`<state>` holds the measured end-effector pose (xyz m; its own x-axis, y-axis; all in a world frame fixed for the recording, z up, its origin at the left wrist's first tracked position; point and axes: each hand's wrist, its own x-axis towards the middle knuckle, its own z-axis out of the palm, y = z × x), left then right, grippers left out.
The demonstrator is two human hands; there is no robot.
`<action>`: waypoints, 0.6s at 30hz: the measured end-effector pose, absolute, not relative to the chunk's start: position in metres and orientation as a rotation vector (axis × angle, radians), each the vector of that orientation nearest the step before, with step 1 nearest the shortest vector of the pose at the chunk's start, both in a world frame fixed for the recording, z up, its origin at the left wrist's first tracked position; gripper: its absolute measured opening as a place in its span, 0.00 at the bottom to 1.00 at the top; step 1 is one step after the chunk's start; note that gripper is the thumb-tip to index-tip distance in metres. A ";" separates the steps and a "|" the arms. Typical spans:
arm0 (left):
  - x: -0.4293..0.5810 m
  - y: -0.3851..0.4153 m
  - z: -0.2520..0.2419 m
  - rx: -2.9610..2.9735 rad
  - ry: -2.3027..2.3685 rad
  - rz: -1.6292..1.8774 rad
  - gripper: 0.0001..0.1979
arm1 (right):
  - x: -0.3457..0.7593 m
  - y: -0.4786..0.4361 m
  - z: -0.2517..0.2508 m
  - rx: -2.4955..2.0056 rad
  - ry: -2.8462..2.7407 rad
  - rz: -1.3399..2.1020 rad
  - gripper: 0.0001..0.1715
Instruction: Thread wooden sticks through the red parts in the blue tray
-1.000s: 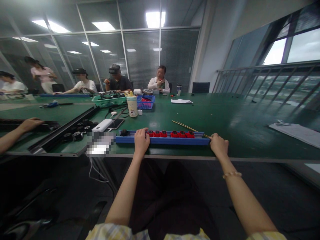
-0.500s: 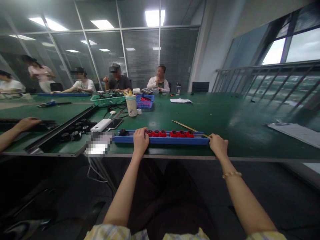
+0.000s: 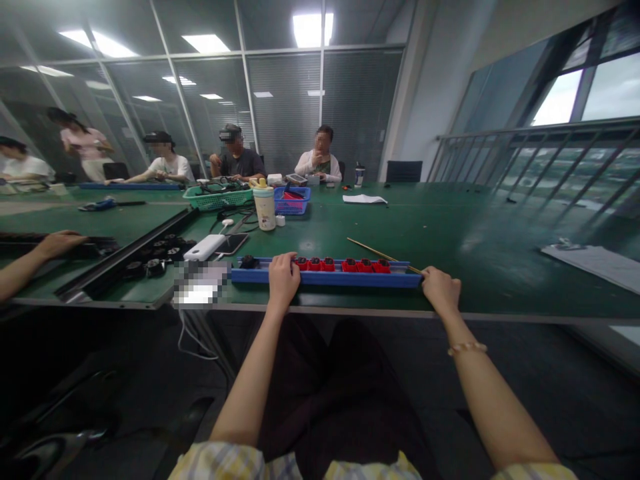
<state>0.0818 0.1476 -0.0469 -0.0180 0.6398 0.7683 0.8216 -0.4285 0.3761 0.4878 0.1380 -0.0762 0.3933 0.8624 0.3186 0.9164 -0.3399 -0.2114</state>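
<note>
The work is judged to be part-way along. Six red blocks (image 3: 365, 267) are seated in the rail (image 3: 340, 279), arranged as two groups of three. A gap is left between the groups, a short bare stretch is left at the right end, and a black part (image 3: 249, 262) is seated near the left end. The channel beneath the left hand (image 3: 284, 272) is hidden.

The rail is located on the desk (image 3: 480, 267), parallel to the near edge and close to it. It is blue, long and straight, with low walls and an open top; a greyish floor is exposed in the gap. The blocks are bright red, with dark centres facing up.

The rail is gripped by the left hand, just left of the red blocks, with the fingers curled over it. At the rail's right end, the end of a thin stick (image 3: 369, 248) is apparently pinched by the right hand (image 3: 441, 288), though this contact is poorly resolved. The stick is slanted past the far wall, toward the desk's far edge.
</note>
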 end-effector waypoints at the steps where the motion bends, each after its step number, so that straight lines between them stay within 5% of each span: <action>1: 0.082 0.147 -0.047 -2.061 -1.561 -1.430 0.14 | 0.487 0.138 -0.076 -2.304 -1.529 -0.207 0.17; 18: 0.081 0.148 -0.047 -2.066 -1.580 -1.416 0.14 | 0.495 0.141 -0.076 -2.186 -1.164 -0.135 0.21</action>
